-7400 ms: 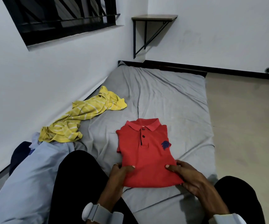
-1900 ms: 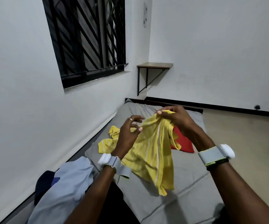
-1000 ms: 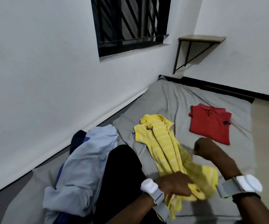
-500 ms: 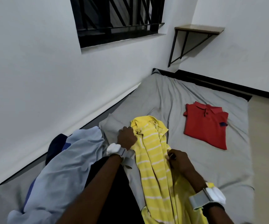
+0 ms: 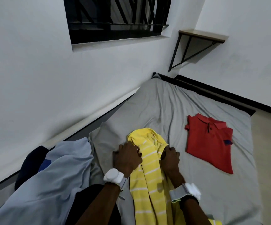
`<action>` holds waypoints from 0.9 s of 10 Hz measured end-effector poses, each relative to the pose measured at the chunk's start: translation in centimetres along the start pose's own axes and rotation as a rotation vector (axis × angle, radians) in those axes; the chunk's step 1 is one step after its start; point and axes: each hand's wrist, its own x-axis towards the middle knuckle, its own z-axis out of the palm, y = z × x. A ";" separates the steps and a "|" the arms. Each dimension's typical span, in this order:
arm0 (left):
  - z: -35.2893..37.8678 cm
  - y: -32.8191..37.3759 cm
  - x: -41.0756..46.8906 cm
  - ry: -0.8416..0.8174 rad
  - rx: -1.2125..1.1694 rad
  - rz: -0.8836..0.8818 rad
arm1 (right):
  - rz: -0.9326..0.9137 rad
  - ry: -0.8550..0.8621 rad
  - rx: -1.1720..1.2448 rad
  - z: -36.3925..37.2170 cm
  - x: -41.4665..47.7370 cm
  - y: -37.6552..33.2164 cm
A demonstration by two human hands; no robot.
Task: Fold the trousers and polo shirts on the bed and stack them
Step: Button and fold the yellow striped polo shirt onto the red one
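Observation:
A yellow polo shirt with white stripes lies lengthwise on the grey bed sheet, collar away from me. My left hand grips its left shoulder and my right hand grips its right shoulder, both closed on the cloth near the collar. A folded red polo shirt rests flat on the sheet to the right, apart from my hands. A light blue garment is heaped over a dark blue one at the left.
The white wall with a barred window runs along the bed's left side. A small wall shelf hangs at the far corner. Beige floor lies beyond the bed's right edge. My black-clad leg is at the bottom.
My right hand has moved up from the shirt's middle to its right shoulder. My left hand stays at the left shoulder. The yellow shirt now lies straighter.

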 end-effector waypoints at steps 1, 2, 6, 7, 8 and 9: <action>0.7 0.5 0.1 0.101 -0.163 0.051 | 0.040 -0.002 -0.056 0.7 0.7 -0.8; 1.4 0.7 0.5 0.104 -0.233 0.114 | -0.049 -0.116 0.173 0.1 -0.4 -1.8; -1.3 3.9 -3.2 0.203 -0.875 0.346 | -0.160 -0.067 1.106 -8.5 -4.7 1.1; -1.4 4.7 -4.6 0.232 -0.925 0.337 | -0.187 0.013 1.169 -11.6 -7.4 3.3; -1.6 5.6 -5.7 0.266 -0.922 0.297 | -0.123 -0.008 1.306 -14.4 -9.4 4.7; -3.6 6.6 -6.6 0.253 -0.914 0.311 | -0.066 -0.061 1.385 -16.5 -10.7 5.4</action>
